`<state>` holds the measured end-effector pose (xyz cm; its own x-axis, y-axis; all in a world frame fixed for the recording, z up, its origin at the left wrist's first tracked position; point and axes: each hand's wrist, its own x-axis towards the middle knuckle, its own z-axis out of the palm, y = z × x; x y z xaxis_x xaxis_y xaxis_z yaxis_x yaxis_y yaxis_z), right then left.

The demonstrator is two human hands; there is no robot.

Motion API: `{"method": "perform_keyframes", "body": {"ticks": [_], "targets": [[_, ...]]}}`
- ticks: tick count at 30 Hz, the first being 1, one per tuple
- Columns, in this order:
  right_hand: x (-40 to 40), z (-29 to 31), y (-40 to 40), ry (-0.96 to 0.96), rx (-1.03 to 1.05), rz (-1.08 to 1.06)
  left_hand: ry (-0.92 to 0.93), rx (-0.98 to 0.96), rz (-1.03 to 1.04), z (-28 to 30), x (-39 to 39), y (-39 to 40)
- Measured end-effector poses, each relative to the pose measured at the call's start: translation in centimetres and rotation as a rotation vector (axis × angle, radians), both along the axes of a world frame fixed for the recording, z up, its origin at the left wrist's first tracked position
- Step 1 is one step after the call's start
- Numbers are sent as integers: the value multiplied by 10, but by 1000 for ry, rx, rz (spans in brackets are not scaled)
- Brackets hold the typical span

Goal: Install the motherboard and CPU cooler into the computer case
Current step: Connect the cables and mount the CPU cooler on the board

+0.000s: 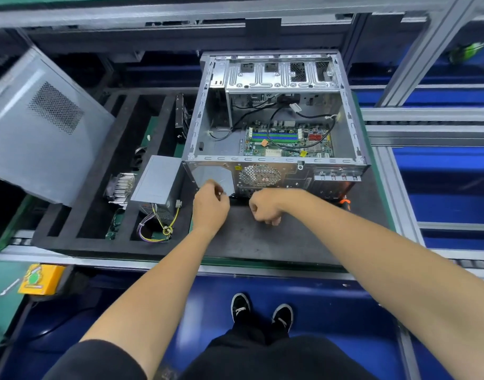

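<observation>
— On the dark mat, just near of the case's rear panel, what are your hands doing?

— My left hand is up against the lower left corner of the computer case, fingers curled with the tips drawn together. Whether they pinch anything I cannot tell; it is too small to see. My right hand is balled in a loose fist, knuckles down towards the mat, just right of the left one. I see nothing in it.

— And the motherboard?

— The motherboard already lies flat on the floor of the open case, towards its right side, with black cables looping across it from the far end.

— The cooler?

— The finned CPU cooler sits outside, in the black foam tray left of the case, well apart from the board.

— Anything beside it?

— The grey power supply, between cooler and case, its coloured wires trailing towards me. The case's side panel leans tilted at far left. A yellow box sits at the near left edge.
</observation>
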<state>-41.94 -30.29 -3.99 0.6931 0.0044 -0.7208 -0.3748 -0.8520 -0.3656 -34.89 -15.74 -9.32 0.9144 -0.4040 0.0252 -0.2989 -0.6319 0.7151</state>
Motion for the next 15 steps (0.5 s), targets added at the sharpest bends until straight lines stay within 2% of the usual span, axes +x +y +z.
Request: {"method": "perform_keyframes", "body": {"ticks": [4, 7, 9, 10, 12, 13, 15], "targets": [[16, 61, -13, 11, 261, -41, 52, -92, -30, 4, 11, -20], [23, 113, -34, -52, 514, -41, 254, -174, -3, 3, 19, -33], [27, 135, -51, -188, 587, -98, 406, -217, 42, 4, 26, -40], [30, 139, -60, -289, 564, -185, 469, -222, 61, 4, 30, -42], [37, 133, -76, -484, 374, -351, 538, -181, 73, 4, 37, -47], [39, 127, -83, -523, 232, -373, 557, -159, 84, 4, 40, -50], [40, 108, -94, -434, 42, -333, 638, -171, 155, 6, 44, -57]]}}
